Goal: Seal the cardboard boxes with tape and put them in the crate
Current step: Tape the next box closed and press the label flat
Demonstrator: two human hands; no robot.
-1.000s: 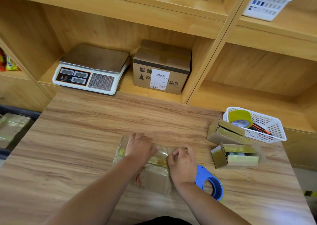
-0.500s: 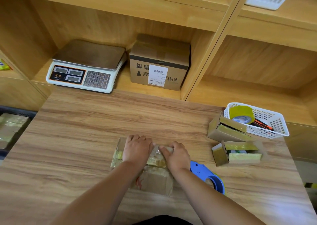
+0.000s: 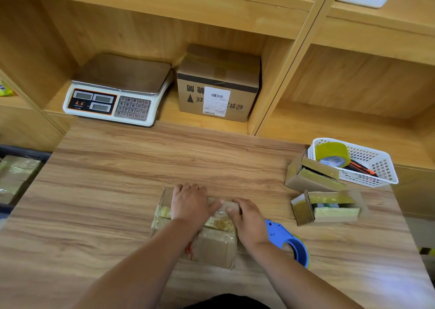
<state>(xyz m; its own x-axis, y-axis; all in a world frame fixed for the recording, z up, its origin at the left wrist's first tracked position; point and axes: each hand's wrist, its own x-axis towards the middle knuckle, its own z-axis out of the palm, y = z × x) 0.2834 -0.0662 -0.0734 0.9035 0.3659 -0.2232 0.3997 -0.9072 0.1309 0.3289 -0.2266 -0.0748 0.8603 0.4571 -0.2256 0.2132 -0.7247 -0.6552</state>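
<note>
Small taped brown cardboard box (image 3: 211, 249) sits front-centre on wood-grain tabletop (image 3: 141, 167); left hand (image 3: 190, 205) & right hand (image 3: 249, 224) press flat on top, fingers straight. Light wooden shelving (image 3: 282, 77) behind holds white digital scale (image 3: 117, 89); dark crate (image 3: 23, 149) at left edge.

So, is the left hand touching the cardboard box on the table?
Touching. The head view shows the left hand resting flat on the cardboard box.

Wooden shelving (image 3: 277, 26) rises behind a wood-grain table (image 3: 164, 162).
</note>
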